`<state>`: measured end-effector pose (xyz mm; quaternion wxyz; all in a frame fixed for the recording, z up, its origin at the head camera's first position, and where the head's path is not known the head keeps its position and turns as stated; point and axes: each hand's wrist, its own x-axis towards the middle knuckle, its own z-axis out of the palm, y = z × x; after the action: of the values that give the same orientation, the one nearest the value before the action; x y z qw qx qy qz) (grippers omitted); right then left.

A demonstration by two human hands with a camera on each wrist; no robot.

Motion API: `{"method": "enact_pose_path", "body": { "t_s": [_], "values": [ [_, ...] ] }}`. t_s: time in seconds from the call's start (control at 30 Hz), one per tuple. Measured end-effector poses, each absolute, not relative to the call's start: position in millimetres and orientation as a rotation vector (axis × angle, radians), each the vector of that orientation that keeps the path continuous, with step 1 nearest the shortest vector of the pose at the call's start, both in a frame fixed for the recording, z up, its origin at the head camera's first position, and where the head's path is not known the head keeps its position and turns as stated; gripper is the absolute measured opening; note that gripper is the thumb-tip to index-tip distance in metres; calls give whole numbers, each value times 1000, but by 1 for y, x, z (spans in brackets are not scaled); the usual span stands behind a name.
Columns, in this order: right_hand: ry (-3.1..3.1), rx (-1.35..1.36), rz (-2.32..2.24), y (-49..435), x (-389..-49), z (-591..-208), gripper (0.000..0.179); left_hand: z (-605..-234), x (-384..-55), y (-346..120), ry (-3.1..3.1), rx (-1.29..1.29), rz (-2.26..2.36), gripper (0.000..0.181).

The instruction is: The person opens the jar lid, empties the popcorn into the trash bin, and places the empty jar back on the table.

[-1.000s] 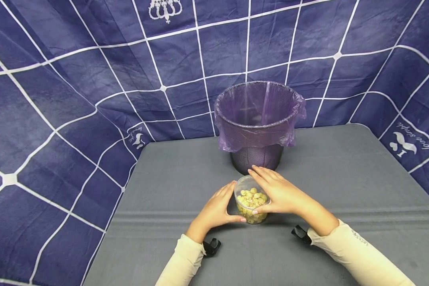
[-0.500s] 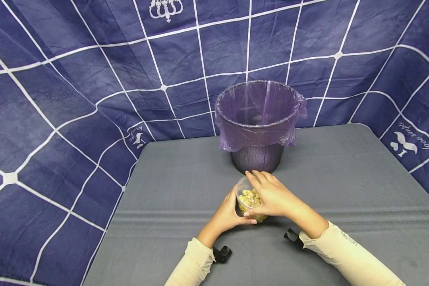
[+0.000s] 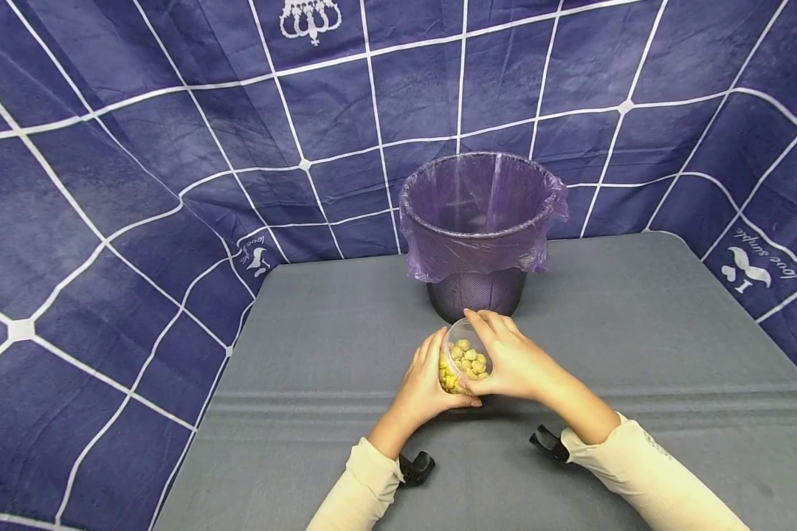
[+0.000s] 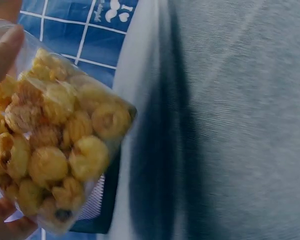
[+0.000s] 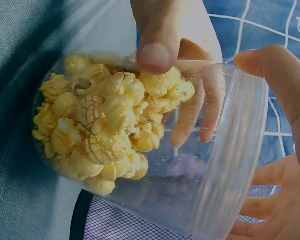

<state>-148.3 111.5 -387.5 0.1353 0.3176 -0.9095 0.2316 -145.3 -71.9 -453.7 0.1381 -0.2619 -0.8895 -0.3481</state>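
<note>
Now your left hand [image 3: 427, 380] and right hand [image 3: 514, 363] clasp the popcorn cup [image 3: 463, 363], lifted off the surface [image 3: 637, 346] and tipped toward the bin [image 3: 481, 228].

The head view looks forward and down across the tabletop [image 3: 637, 354] toward the lined bin [image 3: 481, 221]. Both wrist views sit very close, each facing the clear cup of popcorn [image 4: 55, 145] [image 5: 140, 145], which all three views share.

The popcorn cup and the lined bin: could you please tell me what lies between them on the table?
Nothing lies there. In the head view, the popcorn cup, held by both hands, sits just before the bin, with only bare grey table between.
</note>
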Motion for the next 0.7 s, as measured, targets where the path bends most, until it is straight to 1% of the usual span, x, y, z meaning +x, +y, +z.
{"method": "enact_pose_path", "body": {
  "t_s": [0.17,0.33,0.53,0.7],
  "values": [
    [-2631,912,736,116,-148,-387,101,-445,-148,-72,-2508,-812,-879,109],
    [-2580,980,764,122,-148,-389,103,-437,-149,-73,-2480,-864,-723,103],
    [-2494,1080,735,126,-149,-391,99,-432,-150,-76,-2482,-906,-683,104],
    [-2448,1216,704,127,-149,-391,98,-430,-151,-81,-2516,-960,-727,103]
  ]
}}
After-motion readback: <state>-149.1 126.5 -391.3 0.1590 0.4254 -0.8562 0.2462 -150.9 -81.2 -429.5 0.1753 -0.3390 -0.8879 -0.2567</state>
